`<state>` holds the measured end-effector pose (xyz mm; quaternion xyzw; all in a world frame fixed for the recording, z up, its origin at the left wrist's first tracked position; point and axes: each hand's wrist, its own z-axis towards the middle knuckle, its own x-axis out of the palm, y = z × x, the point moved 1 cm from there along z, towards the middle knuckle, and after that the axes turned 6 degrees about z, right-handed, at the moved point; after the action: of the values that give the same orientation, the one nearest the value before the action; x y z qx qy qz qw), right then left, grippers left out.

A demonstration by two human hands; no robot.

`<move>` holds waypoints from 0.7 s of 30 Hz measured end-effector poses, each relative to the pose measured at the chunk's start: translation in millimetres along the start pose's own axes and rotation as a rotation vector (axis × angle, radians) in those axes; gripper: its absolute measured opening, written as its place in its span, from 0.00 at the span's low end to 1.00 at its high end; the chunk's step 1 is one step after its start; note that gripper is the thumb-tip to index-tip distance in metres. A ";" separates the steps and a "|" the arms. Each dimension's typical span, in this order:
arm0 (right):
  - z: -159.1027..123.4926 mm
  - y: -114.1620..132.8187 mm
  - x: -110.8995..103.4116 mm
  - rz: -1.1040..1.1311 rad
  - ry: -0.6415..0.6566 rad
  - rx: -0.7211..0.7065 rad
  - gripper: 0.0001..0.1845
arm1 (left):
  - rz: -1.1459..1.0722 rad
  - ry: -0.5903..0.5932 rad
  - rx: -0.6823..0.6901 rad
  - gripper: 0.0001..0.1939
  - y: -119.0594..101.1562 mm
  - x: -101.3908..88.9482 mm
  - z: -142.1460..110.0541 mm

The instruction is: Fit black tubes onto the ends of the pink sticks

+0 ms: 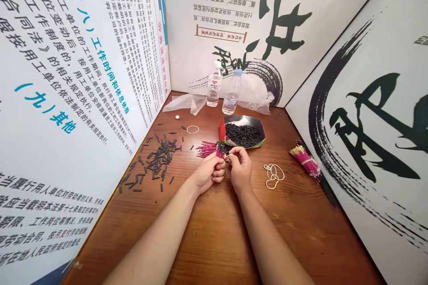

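black-piece box beyond right hand

The box lies before the bottles, right of the scattered pieces

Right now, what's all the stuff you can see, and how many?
pink sticks: one bunch, in the left hand
tied bundle: one, pink with yellowish tips, right side
black pieces: too many to count, table's left; more in the box
box: one, red outside, behind the hands
bottles: two, clear, caps white and blue, at the back
plastic bags: clear, beside the bottles, count unclear
small white thing: one, back left
pale bands: one loop left; a tangle right
table: one, brown
printed panels: three, mostly white, around the table
hands: two, left and right, in the middle
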<state>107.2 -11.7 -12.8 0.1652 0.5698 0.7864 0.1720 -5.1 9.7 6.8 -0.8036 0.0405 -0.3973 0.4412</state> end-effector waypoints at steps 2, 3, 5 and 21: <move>-0.1 0.8 0.9 0.053 -0.005 0.037 0.04 | -0.028 0.021 -0.033 0.06 -0.8 -0.6 1.0; -0.3 1.3 1.4 0.074 -0.010 0.054 0.04 | -0.042 0.032 -0.048 0.06 -1.3 -0.7 1.4; -0.7 2.2 2.1 0.081 -0.010 0.057 0.04 | -0.057 0.052 -0.064 0.08 -2.4 -0.8 1.7; -1.5 -2.5 8.0 0.071 0.055 0.094 0.16 | -0.080 0.031 -0.044 0.08 1.1 -1.1 2.3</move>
<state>99.6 -8.5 -15.1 0.1714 0.6045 0.7686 0.1203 -4.0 11.0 4.7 -0.8080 0.0240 -0.4258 0.4065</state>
